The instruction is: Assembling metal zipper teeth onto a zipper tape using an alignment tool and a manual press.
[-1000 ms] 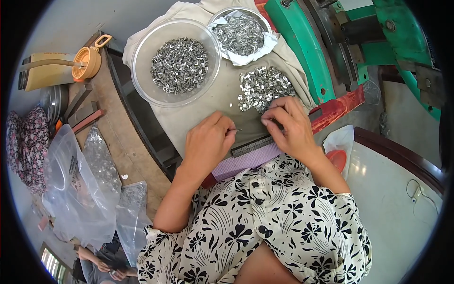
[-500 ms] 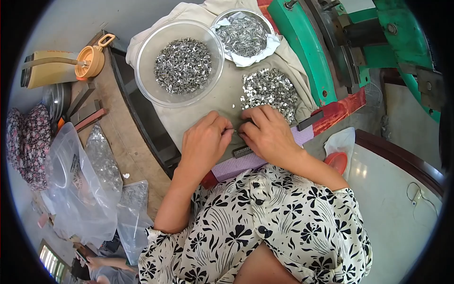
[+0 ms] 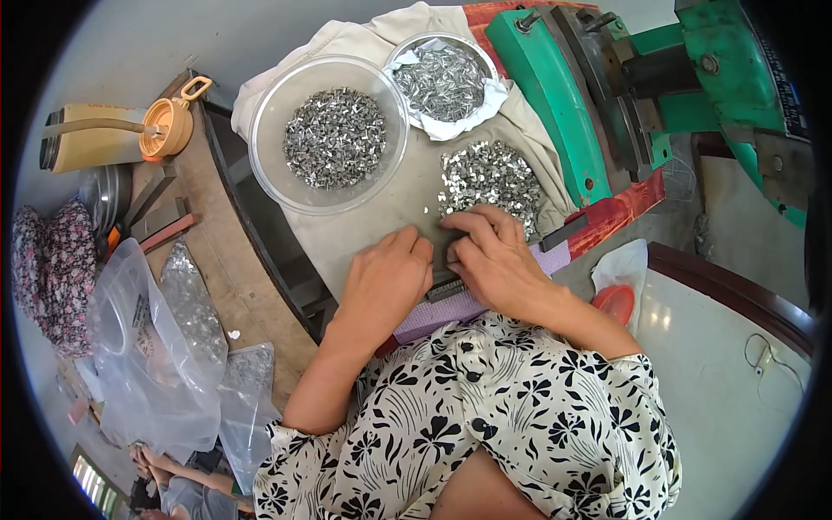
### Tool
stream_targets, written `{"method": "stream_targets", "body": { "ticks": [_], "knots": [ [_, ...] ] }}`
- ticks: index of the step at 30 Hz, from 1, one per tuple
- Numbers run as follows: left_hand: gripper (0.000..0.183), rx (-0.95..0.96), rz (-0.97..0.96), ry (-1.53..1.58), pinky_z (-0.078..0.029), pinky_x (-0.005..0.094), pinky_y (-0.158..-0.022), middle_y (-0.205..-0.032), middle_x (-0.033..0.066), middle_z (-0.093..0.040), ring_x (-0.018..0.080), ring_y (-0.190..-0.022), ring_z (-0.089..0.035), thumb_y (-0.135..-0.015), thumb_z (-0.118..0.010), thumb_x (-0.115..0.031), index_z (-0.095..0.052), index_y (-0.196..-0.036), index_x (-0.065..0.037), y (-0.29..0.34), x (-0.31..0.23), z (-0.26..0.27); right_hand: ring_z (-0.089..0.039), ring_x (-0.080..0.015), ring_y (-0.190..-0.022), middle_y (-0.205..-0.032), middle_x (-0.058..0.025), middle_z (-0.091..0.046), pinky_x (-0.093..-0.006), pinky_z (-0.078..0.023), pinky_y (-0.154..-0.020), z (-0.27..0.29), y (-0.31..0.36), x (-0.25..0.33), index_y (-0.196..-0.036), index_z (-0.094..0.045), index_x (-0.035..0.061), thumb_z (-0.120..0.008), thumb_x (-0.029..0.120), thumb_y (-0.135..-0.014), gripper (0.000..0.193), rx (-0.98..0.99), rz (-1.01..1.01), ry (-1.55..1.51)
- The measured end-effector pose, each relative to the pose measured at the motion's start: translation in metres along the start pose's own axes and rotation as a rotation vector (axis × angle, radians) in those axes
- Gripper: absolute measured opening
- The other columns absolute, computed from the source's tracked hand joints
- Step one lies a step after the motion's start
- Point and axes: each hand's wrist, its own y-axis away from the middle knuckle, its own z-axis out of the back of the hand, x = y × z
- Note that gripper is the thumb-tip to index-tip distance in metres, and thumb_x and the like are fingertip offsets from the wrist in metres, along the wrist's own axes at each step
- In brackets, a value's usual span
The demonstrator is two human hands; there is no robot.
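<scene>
My left hand (image 3: 388, 279) is closed, its fingertips bent down beside a small dark metal block (image 3: 446, 289) at the cloth's near edge. Just right of it, my right hand (image 3: 496, 260) has its thumb and fingers curled together over the same spot. Anything pinched in either hand is hidden or too small to make out. Beyond my right hand lies a heap of small shiny metal pieces (image 3: 490, 180) on the beige cloth (image 3: 381, 227). A clear plastic bowl (image 3: 256, 139) of small grey metal parts stands further left. Behind the heap, a paper-lined round dish (image 3: 472, 126) holds thin silvery pins.
A green machine (image 3: 555, 130) stands at the right, with a dark bar (image 3: 563, 233) near its foot. Purple checked fabric (image 3: 433, 316) lines the near edge. Plastic bags (image 3: 156, 364) and an orange-capped container (image 3: 169, 126) are on the left. Another person (image 3: 195, 490) is at lower left.
Both hands have come down closer to the metal block, and the left fingers point lower. The small gap between the fingertips has shifted. The whole view has tilted slightly.
</scene>
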Motion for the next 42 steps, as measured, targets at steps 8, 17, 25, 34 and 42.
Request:
{"method": "stream_targets", "body": {
  "ticks": [8, 17, 25, 34, 42],
  "knots": [
    [0.011, 0.083, -0.069, 0.067, -0.051, 0.0418, -0.066, -0.081, 0.0111, -0.056, 0.0309, -0.076, -0.063, -0.074, -0.066, -0.007, -0.059, -0.080, -0.003, -0.001, -0.005, 0.025, -0.046, -0.0358, -0.115, -0.125, -0.0129, -0.056, -0.0466, -0.031, -0.100, 0.047, -0.043, -0.034, -0.096, -0.058, 0.0070, -0.067, 0.001, -0.081, 0.019, -0.432, -0.020, -0.013],
    [0.011, -0.163, -0.103, 0.048, -0.049, 0.0401, -0.061, -0.079, 0.0088, -0.056, 0.0283, -0.070, -0.062, -0.077, -0.068, -0.010, -0.059, -0.080, -0.005, -0.042, -0.017, 0.063, -0.046, -0.0331, -0.112, -0.113, -0.0023, -0.063, -0.0456, -0.037, -0.094, 0.043, -0.102, -0.089, -0.096, -0.072, 0.0101, -0.071, 0.011, -0.084, 0.011, -0.616, -0.036, 0.153],
    [0.008, -0.442, -0.191, -0.086, -0.049, 0.0386, -0.064, -0.083, 0.0085, -0.062, 0.0275, -0.072, -0.063, -0.080, -0.066, -0.012, -0.064, -0.084, -0.006, -0.122, -0.001, 0.073, -0.054, -0.0292, -0.098, -0.097, -0.0064, -0.065, -0.0386, -0.042, -0.088, 0.028, -0.026, -0.060, -0.098, -0.071, 0.0051, -0.070, 0.000, -0.081, 0.018, -0.452, -0.100, -0.090],
    [0.009, -0.443, -0.310, -0.058, -0.049, 0.0408, -0.066, -0.086, 0.0096, -0.060, 0.0306, -0.078, -0.063, -0.085, -0.068, -0.009, -0.067, -0.093, -0.004, -0.099, -0.007, 0.052, -0.043, -0.0369, -0.123, -0.137, -0.0107, -0.051, -0.0466, -0.036, -0.106, 0.005, -0.008, -0.019, -0.118, -0.071, 0.0202, -0.073, 0.011, -0.080, 0.039, -0.227, -0.154, 0.000],
    [0.013, -0.395, -0.080, 0.073, -0.050, 0.0374, -0.061, -0.084, 0.0094, -0.058, 0.0285, -0.070, -0.063, -0.082, -0.071, -0.003, -0.066, -0.094, -0.005, -0.016, -0.023, 0.036, -0.046, -0.0358, -0.122, -0.128, -0.0060, -0.059, -0.0456, -0.035, -0.102, 0.008, -0.001, -0.033, -0.097, -0.077, 0.0198, -0.078, 0.013, -0.074, 0.024, -0.273, -0.099, 0.064]
  ]
}}
